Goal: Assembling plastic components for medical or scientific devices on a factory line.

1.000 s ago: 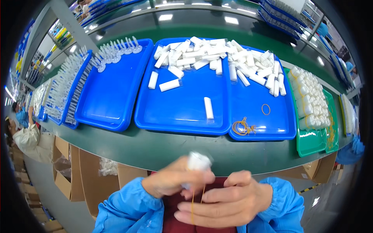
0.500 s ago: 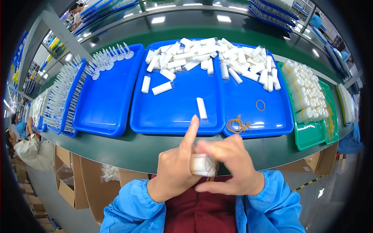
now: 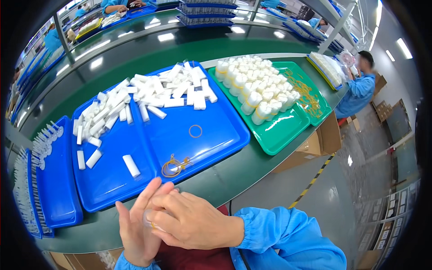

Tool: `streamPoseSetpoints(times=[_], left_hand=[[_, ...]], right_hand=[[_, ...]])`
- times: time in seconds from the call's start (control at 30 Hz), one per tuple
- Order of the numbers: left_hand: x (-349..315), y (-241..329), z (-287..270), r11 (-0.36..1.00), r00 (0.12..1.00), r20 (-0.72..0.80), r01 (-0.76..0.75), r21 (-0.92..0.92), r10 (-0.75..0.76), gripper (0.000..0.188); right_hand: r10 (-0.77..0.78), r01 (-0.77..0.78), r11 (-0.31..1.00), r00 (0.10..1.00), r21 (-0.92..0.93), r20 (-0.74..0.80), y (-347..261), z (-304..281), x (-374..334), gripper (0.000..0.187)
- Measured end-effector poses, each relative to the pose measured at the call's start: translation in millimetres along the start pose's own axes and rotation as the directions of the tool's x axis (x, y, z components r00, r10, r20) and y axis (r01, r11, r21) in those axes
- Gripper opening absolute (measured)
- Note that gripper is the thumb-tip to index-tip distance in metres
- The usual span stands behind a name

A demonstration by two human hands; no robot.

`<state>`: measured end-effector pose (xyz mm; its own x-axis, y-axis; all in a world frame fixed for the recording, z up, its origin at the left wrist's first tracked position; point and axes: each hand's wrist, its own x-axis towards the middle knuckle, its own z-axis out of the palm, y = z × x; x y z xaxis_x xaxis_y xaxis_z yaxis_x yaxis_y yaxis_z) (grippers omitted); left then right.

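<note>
My right hand (image 3: 191, 219) is closed around a small bundle of white rolls in clear wrap (image 3: 150, 219), with a rubber band around it. Most of the bundle is hidden behind the fingers. My left hand (image 3: 140, 227) holds its palm against the bundle, with fingers stretched out and thumb apart. Just beyond the hands, a blue tray (image 3: 211, 147) carries a heap of loose white rolls (image 3: 174, 103), a clump of rubber bands (image 3: 171, 168) and one single rubber band (image 3: 195, 131). One white roll (image 3: 131, 166) lies apart in the blue tray to its left (image 3: 104, 191).
On the right, a green tray (image 3: 275, 141) holds banded bundles (image 3: 258, 85), beside another with loose rubber bands (image 3: 308, 96). Clear plastic pieces stand in a blue tray (image 3: 56, 189) at far left. An open carton (image 3: 317, 141) is below the table edge. A person (image 3: 360, 85) works at far right.
The view has swung to the right, bringing the green trays closer to the middle. My right hand has closed over the bundle, and the left hand's fingers have straightened out.
</note>
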<state>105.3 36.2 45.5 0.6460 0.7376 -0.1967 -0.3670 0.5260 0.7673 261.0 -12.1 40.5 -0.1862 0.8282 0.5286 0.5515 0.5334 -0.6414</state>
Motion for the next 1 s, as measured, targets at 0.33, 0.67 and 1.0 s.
streamPoseSetpoints(times=[0.33, 0.67, 1.0], left_hand=[[4, 5, 8, 0.831, 0.893, -0.14, -0.328, 0.45, 0.428, 0.093], [-3, 4, -6, 0.868, 0.872, -0.254, -0.3, 0.396, 0.418, 0.04], [-23, 19, -41, 0.88, 0.865, -0.295, -0.283, 0.382, 0.406, 0.024]], right_hand=[[0.213, -0.361, 0.927, 0.728, -0.101, -0.651, 54, -146, -35, 0.052], [0.297, -0.737, 0.511, 0.634, -0.442, -0.714, 229, -284, -101, 0.049], [0.075, -0.455, 0.746, 0.784, -0.487, -0.617, 123, -209, -10, 0.032]])
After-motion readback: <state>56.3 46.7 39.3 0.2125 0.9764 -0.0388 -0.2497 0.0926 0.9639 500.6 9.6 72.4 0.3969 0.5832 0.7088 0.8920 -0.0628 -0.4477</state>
